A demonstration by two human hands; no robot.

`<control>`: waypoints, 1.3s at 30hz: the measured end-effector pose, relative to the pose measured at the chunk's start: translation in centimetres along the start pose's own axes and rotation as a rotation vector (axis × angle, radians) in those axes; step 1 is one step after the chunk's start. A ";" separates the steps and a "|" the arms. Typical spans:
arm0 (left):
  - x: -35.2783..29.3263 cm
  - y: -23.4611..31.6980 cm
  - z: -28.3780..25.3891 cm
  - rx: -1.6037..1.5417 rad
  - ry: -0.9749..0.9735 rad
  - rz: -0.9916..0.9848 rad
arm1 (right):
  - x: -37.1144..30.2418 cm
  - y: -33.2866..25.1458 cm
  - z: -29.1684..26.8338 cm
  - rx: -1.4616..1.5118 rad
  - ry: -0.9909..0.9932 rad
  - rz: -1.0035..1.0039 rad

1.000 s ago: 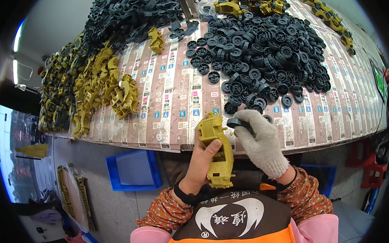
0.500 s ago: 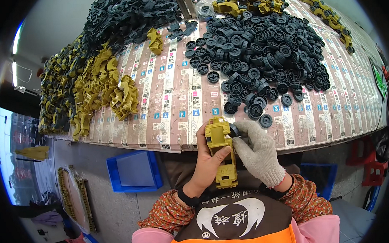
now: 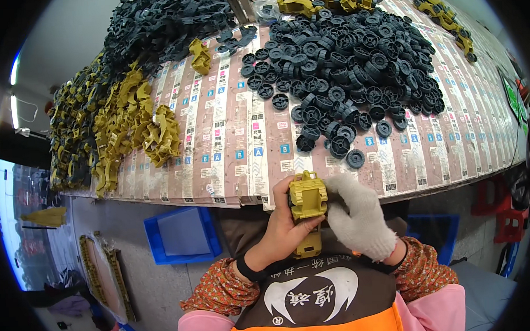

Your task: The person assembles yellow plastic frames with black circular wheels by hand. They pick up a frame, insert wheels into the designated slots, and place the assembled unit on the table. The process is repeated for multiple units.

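Fingers (image 3: 283,191) of the left hand (image 3: 282,226) grip a yellow vehicle body (image 3: 309,202), probably light, stiff plastic best held by its sides, near the desk's (image 3: 236,175) edge, the gloved right hand (image 3: 360,217) curled beside it, contents hidden.

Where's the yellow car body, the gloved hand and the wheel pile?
Yellow car body (image 3: 309,205), head view: its upper part.
Gloved right hand (image 3: 361,216), head view: the glove's middle.
Wheel pile (image 3: 352,69), head view: its middle.
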State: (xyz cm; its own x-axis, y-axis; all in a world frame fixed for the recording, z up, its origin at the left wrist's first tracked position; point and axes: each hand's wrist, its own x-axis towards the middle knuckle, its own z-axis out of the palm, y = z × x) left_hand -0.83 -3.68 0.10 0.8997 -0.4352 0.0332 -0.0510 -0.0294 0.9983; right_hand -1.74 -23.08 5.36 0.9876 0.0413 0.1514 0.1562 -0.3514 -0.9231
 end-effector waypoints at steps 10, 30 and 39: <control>2.2 0.9 -1.1 -0.609 0.242 -0.267 | 3.4 3.5 -5.4 -0.710 0.042 -0.049; 2.3 1.3 -1.2 -0.702 0.447 -0.154 | -1.1 0.8 -1.0 0.406 -0.446 0.333; 2.0 1.2 -1.0 -0.528 0.566 0.023 | -2.3 0.5 0.5 0.001 -0.248 -0.079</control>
State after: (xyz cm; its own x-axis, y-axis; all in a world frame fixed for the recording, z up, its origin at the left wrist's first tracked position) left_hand 1.30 -3.72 1.45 0.9927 0.0998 -0.0680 0.0134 0.4686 0.8833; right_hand -3.93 -22.83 4.38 0.9457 0.2971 0.1320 0.2333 -0.3371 -0.9121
